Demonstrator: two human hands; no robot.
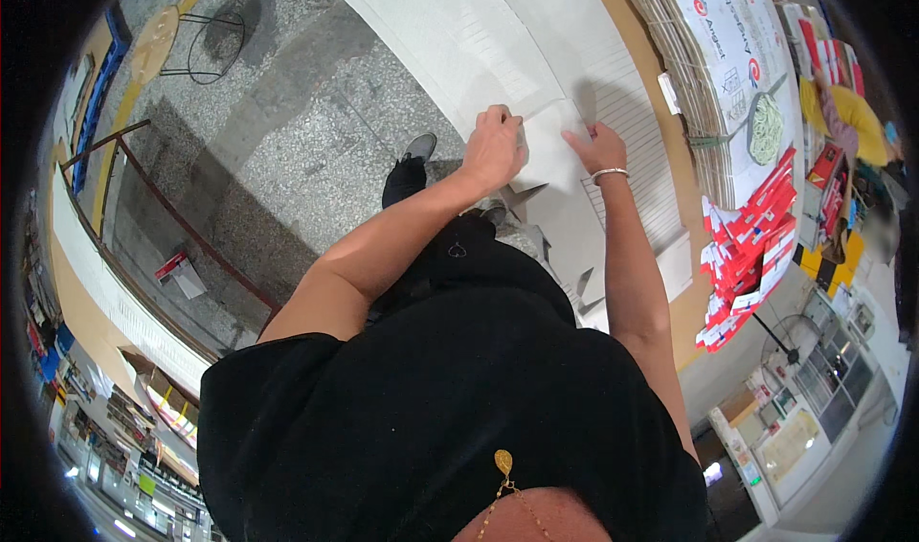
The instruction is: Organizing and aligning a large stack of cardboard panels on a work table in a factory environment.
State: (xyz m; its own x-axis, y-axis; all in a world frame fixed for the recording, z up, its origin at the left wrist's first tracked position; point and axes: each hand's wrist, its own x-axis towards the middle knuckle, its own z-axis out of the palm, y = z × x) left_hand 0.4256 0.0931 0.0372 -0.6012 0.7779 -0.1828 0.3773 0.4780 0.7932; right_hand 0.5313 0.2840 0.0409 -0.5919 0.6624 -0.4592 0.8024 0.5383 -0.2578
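White paper (552, 132) between hands (494, 149) (605, 149); box (136, 362) contents unclear.

Looks steeply down from the head, close over a black T-shirt (450, 398). Reaches past the worktop's (646, 73) left edge to terrazzo floor (287, 140).

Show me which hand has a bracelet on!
The right hand: it wears a thin, pale, shiny bracelet. The left hand wears none.
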